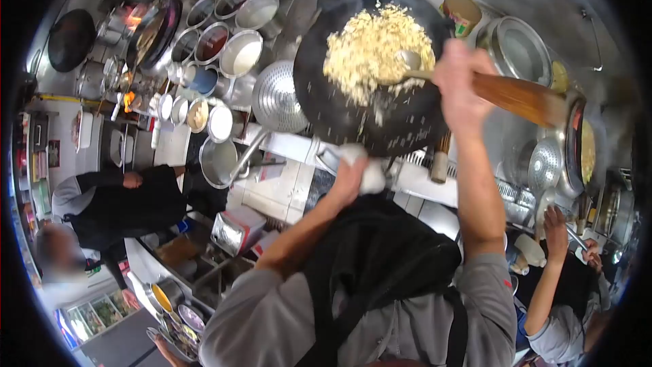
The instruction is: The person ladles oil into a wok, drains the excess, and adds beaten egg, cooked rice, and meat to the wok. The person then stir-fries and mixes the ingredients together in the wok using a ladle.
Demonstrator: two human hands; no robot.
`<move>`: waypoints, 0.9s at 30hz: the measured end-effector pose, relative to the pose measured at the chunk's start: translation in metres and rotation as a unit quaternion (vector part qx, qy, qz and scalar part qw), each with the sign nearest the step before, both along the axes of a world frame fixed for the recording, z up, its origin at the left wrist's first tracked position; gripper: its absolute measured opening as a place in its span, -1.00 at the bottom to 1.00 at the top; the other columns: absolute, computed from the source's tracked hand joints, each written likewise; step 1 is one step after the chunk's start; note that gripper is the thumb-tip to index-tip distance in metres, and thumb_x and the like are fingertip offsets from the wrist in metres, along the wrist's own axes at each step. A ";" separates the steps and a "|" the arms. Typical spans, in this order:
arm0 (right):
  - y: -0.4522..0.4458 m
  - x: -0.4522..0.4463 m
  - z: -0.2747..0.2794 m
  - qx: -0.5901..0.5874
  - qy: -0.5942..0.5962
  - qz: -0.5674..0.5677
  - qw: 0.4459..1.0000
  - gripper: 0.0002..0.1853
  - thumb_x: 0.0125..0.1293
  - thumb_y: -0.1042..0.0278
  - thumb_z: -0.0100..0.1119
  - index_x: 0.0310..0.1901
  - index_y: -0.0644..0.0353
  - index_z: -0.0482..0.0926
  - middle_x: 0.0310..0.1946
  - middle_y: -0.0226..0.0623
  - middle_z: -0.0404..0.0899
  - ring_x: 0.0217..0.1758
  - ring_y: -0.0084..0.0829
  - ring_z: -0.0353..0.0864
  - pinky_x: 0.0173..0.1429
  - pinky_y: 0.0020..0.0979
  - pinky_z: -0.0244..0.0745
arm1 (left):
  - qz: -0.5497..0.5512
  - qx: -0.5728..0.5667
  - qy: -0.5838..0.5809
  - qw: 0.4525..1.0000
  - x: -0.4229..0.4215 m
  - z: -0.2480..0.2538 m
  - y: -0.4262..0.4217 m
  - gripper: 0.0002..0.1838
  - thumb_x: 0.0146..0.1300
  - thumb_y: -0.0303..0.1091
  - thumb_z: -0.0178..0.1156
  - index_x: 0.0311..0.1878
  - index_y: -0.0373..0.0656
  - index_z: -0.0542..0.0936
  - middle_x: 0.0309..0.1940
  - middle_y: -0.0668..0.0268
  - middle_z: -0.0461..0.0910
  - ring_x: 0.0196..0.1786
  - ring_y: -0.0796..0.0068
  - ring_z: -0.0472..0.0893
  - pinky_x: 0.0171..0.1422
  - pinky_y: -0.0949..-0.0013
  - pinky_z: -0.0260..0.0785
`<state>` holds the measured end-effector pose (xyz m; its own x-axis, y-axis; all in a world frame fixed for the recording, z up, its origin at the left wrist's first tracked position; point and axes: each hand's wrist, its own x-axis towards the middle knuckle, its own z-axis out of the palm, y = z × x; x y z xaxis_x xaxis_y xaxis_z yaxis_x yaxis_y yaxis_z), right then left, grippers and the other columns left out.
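A large black wok [319, 88] sits in front of me, holding a heap of pale yellow fried rice [373, 47], some grains of it in the air. My right hand [464, 81], over the wok's right side, is wrapped round a ladle [414, 68] with a thick wooden handle [519, 95]. The ladle's metal bowl is in the rice. At the wok's near rim my left hand [348, 182] is closed on a white cloth [371, 175]. Whether the cloth wraps the wok's rim or a handle is hidden. Motion blurs both hands.
Left of the wok are a perforated strainer [278, 97] and several metal sauce pots [241, 53]. A metal pot [521, 51] and a tin can [462, 12] stand at the right. One co-worker [129, 200] stands at left; another's hand [555, 231] is at right, near another strainer [545, 163].
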<state>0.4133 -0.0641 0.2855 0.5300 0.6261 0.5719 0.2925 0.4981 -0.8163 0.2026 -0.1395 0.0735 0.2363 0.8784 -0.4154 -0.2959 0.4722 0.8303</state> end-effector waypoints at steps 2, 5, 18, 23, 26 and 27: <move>-0.003 0.017 0.058 0.100 0.031 0.060 0.993 -0.61 0.55 0.41 0.07 -0.52 0.08 0.29 -0.73 -0.50 0.26 -0.74 -0.63 0.19 -0.63 -0.47 0.13 | -0.021 0.027 -0.013 0.999 -0.002 -0.014 0.014 -0.50 0.36 -0.37 0.15 0.31 -0.31 0.35 0.09 0.10 0.53 0.07 0.28 0.60 0.14 0.21 0.54; 0.009 0.047 0.100 0.133 0.118 0.221 0.959 -0.62 0.51 0.44 0.14 -0.55 0.12 0.39 -0.77 -0.39 0.35 -0.77 -0.59 0.28 -0.65 -0.42 0.26 | -0.040 -0.124 -0.047 0.990 0.008 0.007 0.072 -0.60 0.32 -0.51 0.07 0.23 -0.28 0.42 0.04 0.10 0.58 0.02 0.22 0.66 0.03 0.15 0.61; 0.082 -0.015 -0.074 -0.051 0.001 -0.033 0.998 -0.54 0.48 0.28 0.24 -0.59 0.16 0.33 -0.70 -0.45 0.43 -0.63 -0.65 0.29 -0.54 -0.44 0.19 | -0.054 -0.041 -0.001 0.998 0.040 -0.056 0.141 -0.54 0.26 -0.57 0.12 0.23 -0.29 0.33 0.01 0.14 0.54 0.00 0.26 0.62 -0.01 0.20 0.58; 0.071 0.008 -0.014 -0.141 0.095 0.040 0.985 -0.58 0.46 0.29 0.26 -0.55 0.16 0.35 -0.68 -0.42 0.43 -0.65 -0.63 0.30 -0.53 -0.47 0.22 | -0.040 -0.028 0.022 0.999 0.041 -0.049 0.141 -0.54 0.29 -0.57 0.11 0.26 -0.27 0.31 0.01 0.17 0.53 -0.02 0.29 0.62 0.04 0.24 0.56; 0.066 -0.004 -0.088 0.001 0.065 -0.042 0.997 -0.63 0.48 0.32 0.23 -0.50 0.17 0.37 -0.69 -0.45 0.40 -0.65 -0.61 0.33 -0.54 -0.45 0.24 | -0.068 -0.051 0.008 0.996 0.039 -0.054 0.143 -0.53 0.27 -0.55 0.16 0.23 -0.27 0.31 0.01 0.17 0.52 0.00 0.33 0.61 0.02 0.26 0.56; 0.080 0.007 -0.086 -0.018 0.085 -0.023 0.996 -0.63 0.48 0.32 0.22 -0.51 0.16 0.36 -0.69 -0.45 0.39 -0.65 -0.62 0.32 -0.55 -0.46 0.23 | -0.077 -0.064 0.022 0.995 0.038 -0.053 0.143 -0.53 0.27 -0.54 0.18 0.23 -0.28 0.31 0.01 0.17 0.52 0.00 0.33 0.61 0.01 0.27 0.55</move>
<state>0.4208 0.0159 0.1994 0.6465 0.6168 0.4490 0.1701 0.4572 -0.8729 0.2405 0.0036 0.0207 0.3436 0.7727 -0.5338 -0.1773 0.6116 0.7711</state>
